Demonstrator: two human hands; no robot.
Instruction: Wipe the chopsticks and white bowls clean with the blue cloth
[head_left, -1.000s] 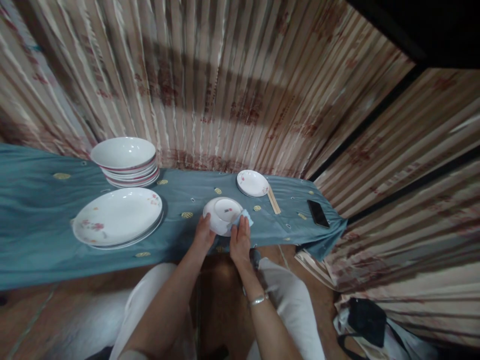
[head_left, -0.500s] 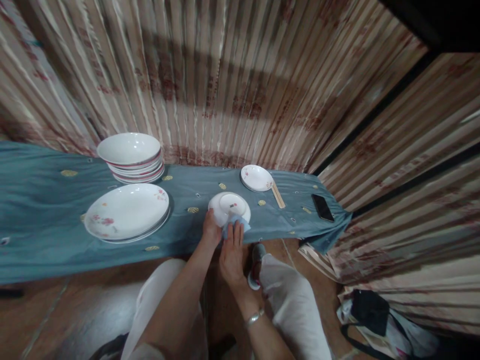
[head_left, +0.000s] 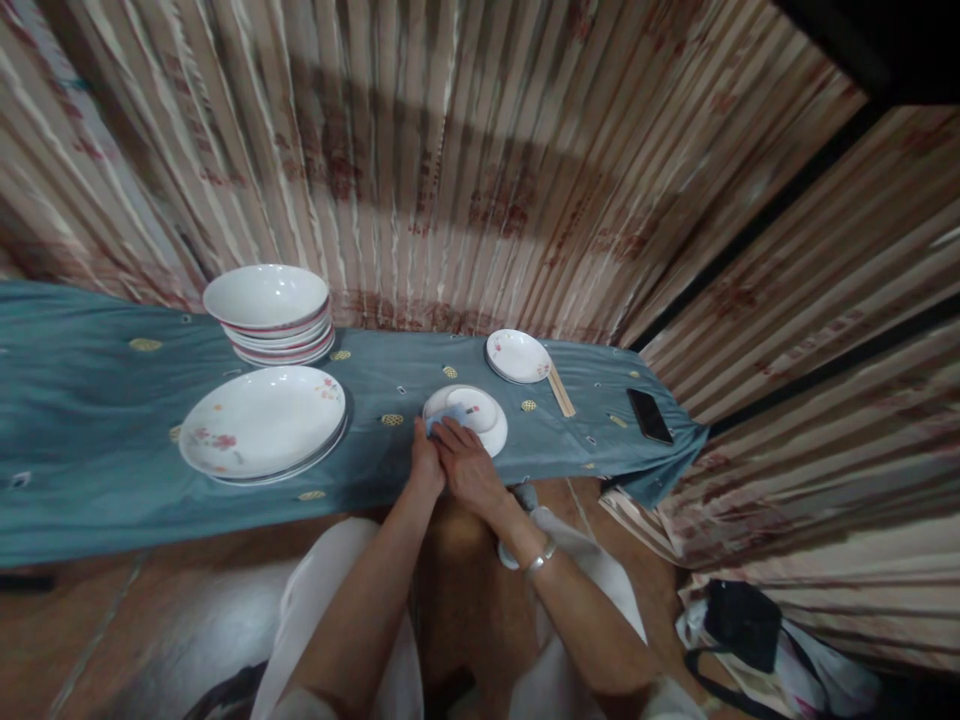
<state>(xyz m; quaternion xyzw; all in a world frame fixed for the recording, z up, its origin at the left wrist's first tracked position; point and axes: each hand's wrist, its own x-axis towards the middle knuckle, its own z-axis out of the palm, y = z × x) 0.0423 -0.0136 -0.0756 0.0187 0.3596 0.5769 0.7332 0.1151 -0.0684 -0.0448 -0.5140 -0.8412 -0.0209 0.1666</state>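
A small white plate [head_left: 491, 440] is turned bottom up at the middle of the table's front, its foot ring and a small mark showing. My left hand [head_left: 427, 458] grips its near left rim. My right hand [head_left: 466, 462] presses a light blue cloth [head_left: 450, 413] against the plate's underside, left of the mark. Both hands are close together, and the fingers of the right partly cover the cloth. Behind the plate to the right lie small flowered plates [head_left: 517, 355], stacked.
Left stand large oval plates [head_left: 262, 420] and, behind them, a stack of bowls [head_left: 266, 300]. Chopsticks [head_left: 561, 393] and a black phone [head_left: 649, 416] lie right on the blue-green tablecloth [head_left: 382, 470]. A pleated curtain [head_left: 420, 180] hangs behind. A bag [head_left: 742, 625] sits on the floor.
My right hand has slid the cloth leftward and up across the plate's underside, toward my left hand. The left hand still grips the rim. The view has shifted slightly.
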